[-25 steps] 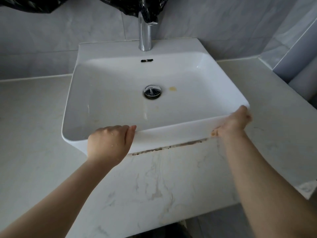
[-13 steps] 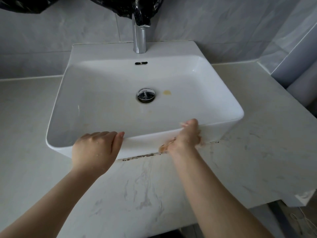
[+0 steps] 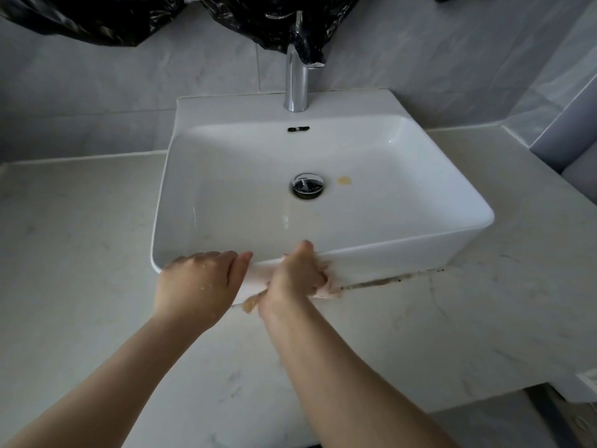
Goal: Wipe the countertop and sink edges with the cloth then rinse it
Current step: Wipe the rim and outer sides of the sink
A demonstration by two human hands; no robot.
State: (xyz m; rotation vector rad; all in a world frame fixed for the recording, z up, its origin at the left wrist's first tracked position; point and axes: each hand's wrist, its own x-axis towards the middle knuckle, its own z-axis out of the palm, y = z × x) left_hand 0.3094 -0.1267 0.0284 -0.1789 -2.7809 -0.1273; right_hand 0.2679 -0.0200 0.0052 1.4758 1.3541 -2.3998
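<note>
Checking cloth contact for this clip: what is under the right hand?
The right hand grips a cloth, pressed against the sink front at the countertop seam. Cloth ends show on both sides; the middle is covered.

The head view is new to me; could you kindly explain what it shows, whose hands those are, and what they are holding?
There is no machine here: a person wears one wide-angle camera on the head, so you look forward and down along their arms. In front is a white sink on a pale marbled countertop, with a chrome faucet behind and a drain in the basin, beside a small yellowish stain. The left hand rests on the sink's front rim. The right hand grips a pale cloth and presses it against the sink's front wall, near a dark grime line where sink meets counter. Black plastic hangs at the top.
</note>
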